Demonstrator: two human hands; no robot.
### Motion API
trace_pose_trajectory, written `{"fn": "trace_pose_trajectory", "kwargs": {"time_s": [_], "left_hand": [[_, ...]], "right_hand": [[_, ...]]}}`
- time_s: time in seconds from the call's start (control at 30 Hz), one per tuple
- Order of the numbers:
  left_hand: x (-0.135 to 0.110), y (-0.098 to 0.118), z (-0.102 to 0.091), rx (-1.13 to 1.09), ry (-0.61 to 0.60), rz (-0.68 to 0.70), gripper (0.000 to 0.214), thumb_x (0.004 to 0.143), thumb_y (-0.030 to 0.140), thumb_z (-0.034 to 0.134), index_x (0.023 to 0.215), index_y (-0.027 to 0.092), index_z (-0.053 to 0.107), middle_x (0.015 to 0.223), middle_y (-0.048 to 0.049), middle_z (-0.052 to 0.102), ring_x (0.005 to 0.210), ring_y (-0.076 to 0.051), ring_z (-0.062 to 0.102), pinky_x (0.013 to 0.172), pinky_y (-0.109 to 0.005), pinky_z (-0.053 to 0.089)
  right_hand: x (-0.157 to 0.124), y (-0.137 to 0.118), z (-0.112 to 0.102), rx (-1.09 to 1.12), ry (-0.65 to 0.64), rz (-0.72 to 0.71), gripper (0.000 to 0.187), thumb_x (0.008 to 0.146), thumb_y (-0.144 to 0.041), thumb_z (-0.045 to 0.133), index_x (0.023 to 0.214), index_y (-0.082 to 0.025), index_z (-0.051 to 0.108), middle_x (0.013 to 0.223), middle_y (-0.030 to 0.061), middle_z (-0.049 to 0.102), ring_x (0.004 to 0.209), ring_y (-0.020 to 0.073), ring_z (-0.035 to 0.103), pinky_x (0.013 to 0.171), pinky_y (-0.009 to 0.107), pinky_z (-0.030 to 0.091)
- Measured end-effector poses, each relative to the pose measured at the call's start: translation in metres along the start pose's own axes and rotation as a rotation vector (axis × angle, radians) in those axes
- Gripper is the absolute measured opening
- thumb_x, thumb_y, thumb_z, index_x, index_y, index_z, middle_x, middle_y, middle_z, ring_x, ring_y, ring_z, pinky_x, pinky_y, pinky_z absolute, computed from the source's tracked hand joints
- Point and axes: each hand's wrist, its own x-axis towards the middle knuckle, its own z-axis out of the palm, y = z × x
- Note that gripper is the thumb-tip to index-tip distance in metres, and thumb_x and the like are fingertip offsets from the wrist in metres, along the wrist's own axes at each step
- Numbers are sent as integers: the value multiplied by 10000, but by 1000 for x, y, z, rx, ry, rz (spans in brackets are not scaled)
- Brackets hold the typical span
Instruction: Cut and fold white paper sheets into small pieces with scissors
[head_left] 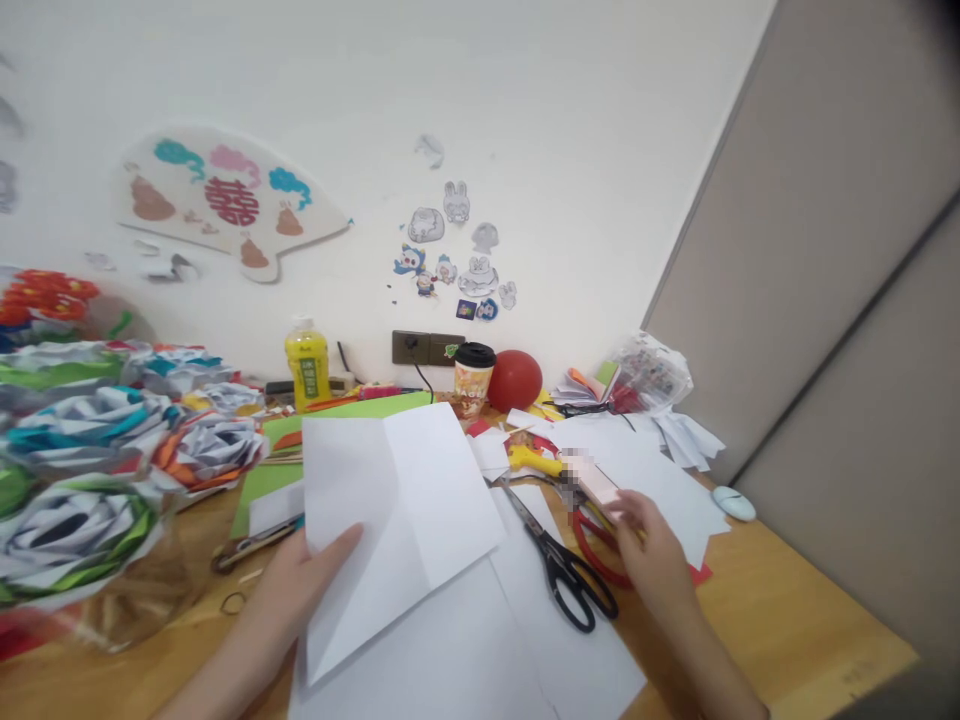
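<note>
My left hand grips the left edge of a folded white sheet of paper, thumb on top, raised above other white sheets on the table. Pinched in my right hand is a pale pink, flat rectangular thing; its far end is blurred out, so its kind is unclear. Black-handled scissors lie on the sheets between my hands, blades pointing away. Red-handled scissors lie partly hidden under my right hand. A yellow tool rests just beyond.
Large paper flowers crowd the left side. Along the wall stand a yellow drink bottle, a lidded paper cup and a red balloon. A white mouse lies at the right, near a grey panel.
</note>
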Motion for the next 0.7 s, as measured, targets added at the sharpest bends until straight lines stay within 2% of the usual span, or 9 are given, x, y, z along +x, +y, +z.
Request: {"fn": "trace_pose_trajectory", "kwargs": {"time_s": [0.07, 0.1, 0.13, 0.2, 0.33, 0.5, 0.6, 0.7], "left_hand": [[-1, -1, -1, -3, -1, 11, 279, 687, 391, 597, 893, 205, 574, 981, -79, 698, 794, -275, 669, 576, -313, 550], [-1, -2, -1, -6, -5, 19, 295, 687, 396, 596, 908, 202, 569, 999, -82, 690, 801, -276, 667, 577, -316, 549], [-1, -2, -1, -8, -8, 30, 300, 689, 394, 594, 917, 200, 567, 1011, -82, 685, 808, -276, 665, 578, -315, 548], [-1, -1, -1, 1, 5, 39, 272, 691, 364, 598, 904, 197, 575, 992, -83, 692, 810, -275, 664, 565, -305, 544], [0, 2, 1, 11, 64, 13, 186, 684, 302, 605, 834, 191, 600, 877, -81, 721, 775, -279, 670, 529, -293, 536], [-2, 6, 3, 50, 92, 36, 238, 675, 321, 606, 861, 173, 606, 925, -87, 712, 800, -278, 664, 542, -283, 533], [-3, 5, 2, 84, 95, 31, 348, 679, 364, 593, 941, 135, 579, 976, -101, 695, 825, -284, 654, 553, -283, 529], [0, 3, 0, 96, 91, 7, 398, 696, 379, 573, 991, 114, 552, 976, -103, 694, 814, -273, 655, 566, -273, 525]], "right_hand": [[-12, -23, 1, 2, -167, -101, 223, 797, -253, 403, 990, -218, 509, 863, 26, 624, 771, 178, 581, 636, 251, 439], [-17, -34, 3, -75, -283, -160, 205, 776, -230, 428, 957, -220, 523, 838, 28, 624, 758, 185, 582, 603, 253, 426], [-20, -45, 6, -182, -357, -201, 192, 766, -205, 434, 928, -213, 536, 896, 45, 615, 811, 195, 578, 632, 264, 415], [-20, -62, 11, -337, -438, -185, 204, 771, -156, 397, 919, -196, 532, 950, 73, 599, 832, 209, 584, 616, 278, 401], [-10, -79, 12, -441, -523, -140, 208, 730, -100, 424, 903, -150, 528, 931, 129, 610, 768, 256, 614, 567, 311, 394], [-10, -90, 4, -464, -666, -161, 330, 631, -26, 496, 943, -115, 555, 696, 145, 660, 658, 320, 626, 510, 340, 387], [-7, -91, 6, -359, -661, -152, 329, 635, -78, 512, 958, -122, 559, 717, 145, 661, 652, 314, 619, 490, 317, 368], [6, -86, 15, -177, -597, -133, 288, 648, -149, 505, 927, -157, 574, 730, 94, 640, 663, 261, 598, 508, 292, 354]]}}
